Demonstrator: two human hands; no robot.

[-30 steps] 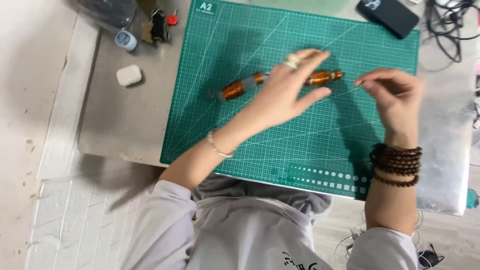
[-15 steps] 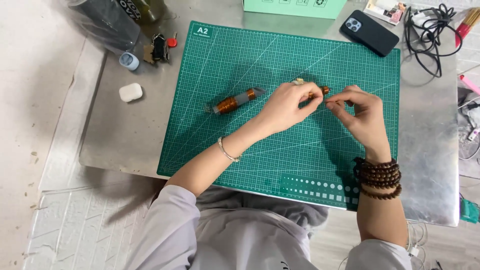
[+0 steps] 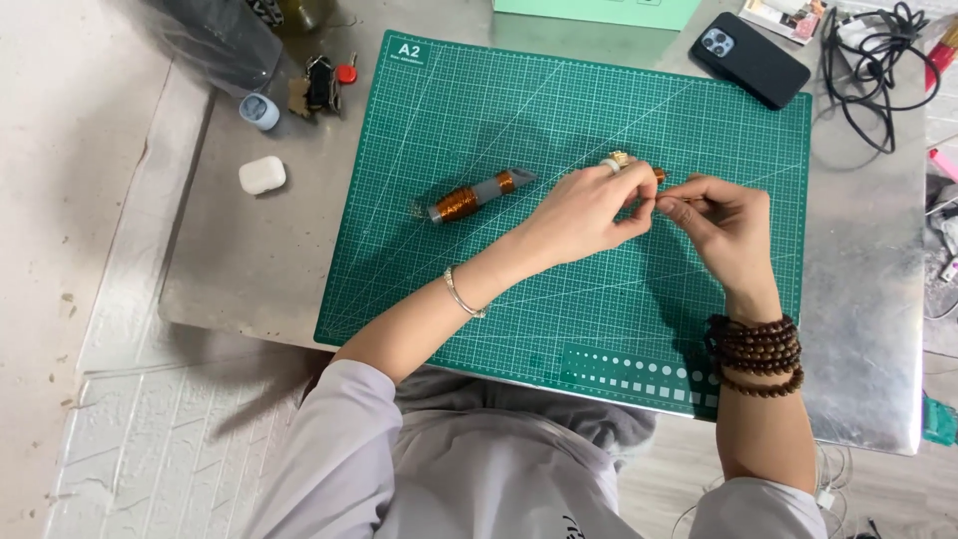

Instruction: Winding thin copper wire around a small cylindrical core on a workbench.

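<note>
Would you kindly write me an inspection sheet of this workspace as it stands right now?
Surface: green cutting mat with grid lines, lying on a grey metal table.
Job's things: copper wire spool lies on the mat, left of the hands; a second small copper piece shows between the fingers, mostly hidden.
Clutter: white earbud case, black phone, pale green box, small red and black bits at the mat's top left corner.
Grips: left hand and right hand meet, pinching something thin; right wrist wears wooden bead bracelets.
Cables: black cables bunched at top right.
Surroundings: pale floor at left.
</note>
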